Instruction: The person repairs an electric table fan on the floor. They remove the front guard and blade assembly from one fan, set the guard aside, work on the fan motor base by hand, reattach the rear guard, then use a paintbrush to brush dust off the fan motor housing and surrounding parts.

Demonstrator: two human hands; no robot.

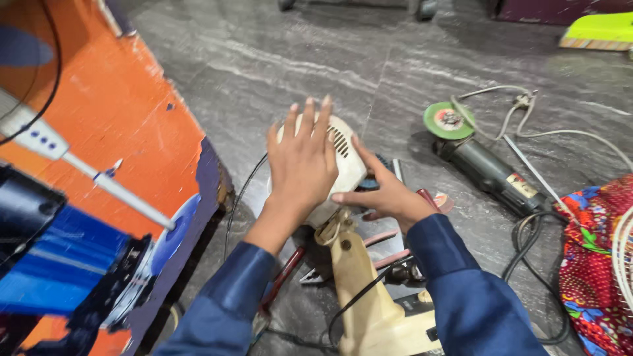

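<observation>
A cream plastic motor housing (347, 162) with vent slits lies on the grey stone floor, joined to a cream stand arm (359, 277) that runs toward me. My left hand (301, 161) rests flat on top of the housing, fingers spread. On the housing's right side my right hand (386, 196) presses with its fingers around the edge. Both arms wear dark blue sleeves. A black cable (353, 300) crosses the stand arm.
An angle grinder (484, 165) with a green disc (448, 120) and a white cord lies to the right. Red-handled pliers (283, 277) lie under my left arm. An orange and blue painted panel (119, 132) stands at left. Patterned red cloth (597, 264) sits at right.
</observation>
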